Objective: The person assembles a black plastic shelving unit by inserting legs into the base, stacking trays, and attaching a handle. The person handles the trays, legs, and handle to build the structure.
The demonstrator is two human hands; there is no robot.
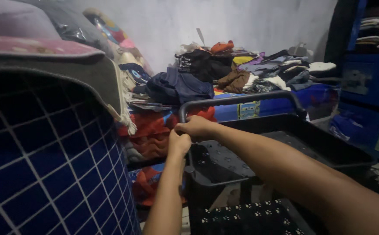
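Both my hands meet at the left upright of a black cart's handle bar [241,99]. My right hand [194,127] is closed over the bar where it bends down. Just below it, my left hand [179,143] is shut around the same upright post. The cart's upper tray [285,143] is black with a raised rim, and a dark mat with pale paw prints lies in it. A lower shelf [246,217] carries the same paw-print cloth. What my fingers pinch, if anything beyond the bar, is hidden.
A tall stack of folded rugs with a blue grid-pattern cover [46,165] fills the left. A heap of mixed clothes [224,74] lies on a blue surface beyond the cart. Blue shelving with folded cloth [372,65] stands at the right. A white wall is behind.
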